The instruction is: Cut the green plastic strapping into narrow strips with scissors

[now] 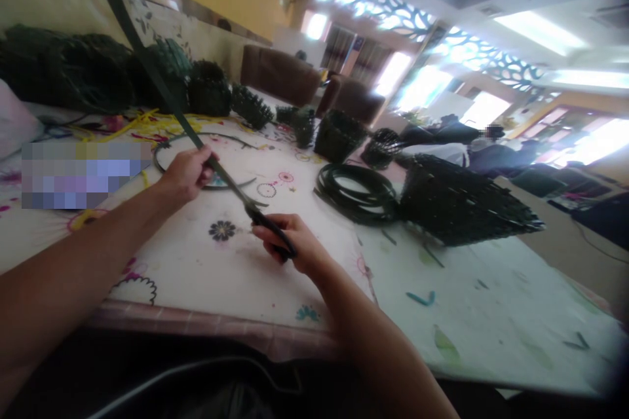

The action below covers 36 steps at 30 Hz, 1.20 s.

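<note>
My left hand [189,173] is closed around a long dark green strip [170,101], which slants from the top left down toward my right hand. In my right hand [289,239] is a pair of scissors with black handles [278,236], gripped with the fingers in the loops. The blades meet the strip's lower end, where a thin sliver stands apart from it; whether they are fully closed on it is too blurred to tell. Behind my left hand a thin strip lies in a wide loop [160,163] on the patterned tablecloth [187,255].
A coil of green strip [356,193] lies right of centre, beside a large woven basket [457,200] on its side. Several smaller woven baskets [339,134] line the back. Yellow strips [132,124] lie at the back left. Cut scraps [422,299] lie on the right tablecloth. People sit in the background.
</note>
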Motion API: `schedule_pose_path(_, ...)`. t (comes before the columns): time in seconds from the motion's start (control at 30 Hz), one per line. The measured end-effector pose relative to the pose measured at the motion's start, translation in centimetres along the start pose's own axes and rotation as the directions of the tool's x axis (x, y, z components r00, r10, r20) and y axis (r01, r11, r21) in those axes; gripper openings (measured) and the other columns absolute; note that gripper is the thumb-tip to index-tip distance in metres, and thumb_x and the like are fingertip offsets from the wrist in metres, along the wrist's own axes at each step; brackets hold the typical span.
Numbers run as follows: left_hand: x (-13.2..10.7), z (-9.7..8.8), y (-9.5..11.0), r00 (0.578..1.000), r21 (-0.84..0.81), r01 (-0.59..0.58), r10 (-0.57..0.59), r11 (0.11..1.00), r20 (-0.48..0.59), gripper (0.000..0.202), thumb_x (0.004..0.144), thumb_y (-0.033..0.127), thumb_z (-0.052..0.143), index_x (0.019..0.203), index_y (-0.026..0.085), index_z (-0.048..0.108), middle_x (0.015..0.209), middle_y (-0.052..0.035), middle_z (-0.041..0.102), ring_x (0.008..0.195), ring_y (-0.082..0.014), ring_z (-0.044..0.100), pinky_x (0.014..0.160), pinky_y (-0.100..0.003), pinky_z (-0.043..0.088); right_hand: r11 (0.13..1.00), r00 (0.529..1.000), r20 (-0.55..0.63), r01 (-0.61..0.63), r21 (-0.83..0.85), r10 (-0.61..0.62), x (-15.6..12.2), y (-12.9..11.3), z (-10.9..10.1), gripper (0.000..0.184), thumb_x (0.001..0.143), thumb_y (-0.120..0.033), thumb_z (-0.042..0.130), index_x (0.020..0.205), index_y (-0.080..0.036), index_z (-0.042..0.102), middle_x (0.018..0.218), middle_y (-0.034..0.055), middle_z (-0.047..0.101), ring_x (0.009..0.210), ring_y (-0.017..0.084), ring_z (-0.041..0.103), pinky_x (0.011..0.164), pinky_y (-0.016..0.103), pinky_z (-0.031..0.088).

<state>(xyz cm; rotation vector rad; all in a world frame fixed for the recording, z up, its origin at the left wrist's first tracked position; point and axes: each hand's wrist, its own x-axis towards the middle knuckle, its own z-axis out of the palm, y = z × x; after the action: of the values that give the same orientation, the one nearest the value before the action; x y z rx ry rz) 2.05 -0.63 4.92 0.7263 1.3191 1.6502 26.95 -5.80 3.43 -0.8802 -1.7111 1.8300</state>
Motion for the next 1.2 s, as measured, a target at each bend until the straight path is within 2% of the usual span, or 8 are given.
schedule_pose_path(0.1,0.0,-0.1,0.0,1.0,0.008,-0.001,0.001,1.0,0.022,0.032,0.103,0.017,0.041,0.074,0.013,0.054,0.048,0.005,0.04,0.034,-0.0041,0.03,0.034,-0.017,0.018,1.0,1.0,-0.021,-0.013,-0.011,0.013,-0.1,-0.2,0.0,0.042,0.071,-0.053,0.084,0.073,-0.018,0.06,0.048,-0.009,0.046,0.037,0.004,0.037,0.035,0.018,0.026)
schedule_pose_path(0.2,0.2,-0.4,0.1,0.999,0.011,-0.028,0.027,1.0,0.039,0.031,0.103,0.018,0.043,0.077,0.012,0.057,0.05,0.0039,0.043,0.035,-0.0046,0.033,0.034,-0.017,0.02,1.0,0.999,-0.033,-0.019,-0.021,0.018,-0.1,-0.3,-0.2,0.042,0.07,-0.051,0.085,0.069,-0.018,0.059,0.047,-0.0093,0.045,0.036,0.004,0.035,0.034,0.019,0.023)
schedule_pose_path(0.3,0.9,-1.0,0.1,0.997,0.019,-0.08,0.08,0.997,0.007,0.028,0.102,0.021,0.047,0.077,0.013,0.057,0.052,0.0029,0.047,0.035,-0.0047,0.035,0.034,-0.018,0.022,0.999,0.999,-0.029,-0.021,-0.031,0.02,-0.1,-0.3,-0.3,0.041,0.072,-0.05,0.084,0.069,-0.018,0.059,0.046,-0.0095,0.044,0.036,0.004,0.034,0.034,0.019,0.023)
schedule_pose_path(0.4,1.5,-1.4,0.1,0.994,0.036,-0.104,0.105,0.994,-0.026,0.026,0.098,0.02,0.055,0.073,0.015,0.052,0.05,0.0043,0.044,0.034,-0.0045,0.034,0.033,-0.018,0.019,0.999,0.999,-0.015,-0.034,-0.037,0.034,-0.1,-0.1,-0.2,0.039,0.072,-0.05,0.084,0.075,-0.017,0.062,0.047,-0.0095,0.047,0.037,0.004,0.036,0.034,0.019,0.024)
schedule_pose_path(0.5,1.4,-1.3,0.1,0.996,0.043,-0.089,0.09,0.995,-0.026,0.026,0.097,0.017,0.054,0.071,0.015,0.051,0.049,0.0054,0.041,0.033,-0.0039,0.032,0.034,-0.018,0.017,0.999,0.999,-0.003,-0.035,-0.021,0.034,-0.1,0.0,0.0,0.04,0.071,-0.05,0.085,0.081,-0.017,0.064,0.048,-0.0094,0.049,0.039,0.005,0.039,0.036,0.018,0.028)
schedule_pose_path(0.77,0.1,-0.4,0.2,0.998,0.048,-0.061,0.062,0.997,-0.018,0.028,0.1,0.016,0.049,0.073,0.013,0.052,0.055,0.004,0.045,0.035,-0.003,0.033,0.036,-0.018,0.018,0.999,0.999,0.009,-0.034,-0.021,0.034,-0.1,-0.1,-0.2,0.041,0.073,-0.05,0.084,0.087,-0.017,0.065,0.049,-0.0094,0.05,0.039,0.005,0.04,0.037,0.019,0.03)
schedule_pose_path(1.2,0.1,-0.4,0.2,0.999,0.017,-0.029,0.029,0.999,0.013,0.028,0.101,0.019,0.049,0.074,0.013,0.054,0.055,0.0039,0.044,0.037,-0.0035,0.033,0.036,-0.017,0.02,0.997,0.999,-0.011,-0.037,-0.068,0.037,-0.3,-0.4,-0.3,0.036,0.074,-0.048,0.083,0.076,-0.017,0.065,0.045,-0.0098,0.044,0.036,0.004,0.035,0.035,0.019,0.022)
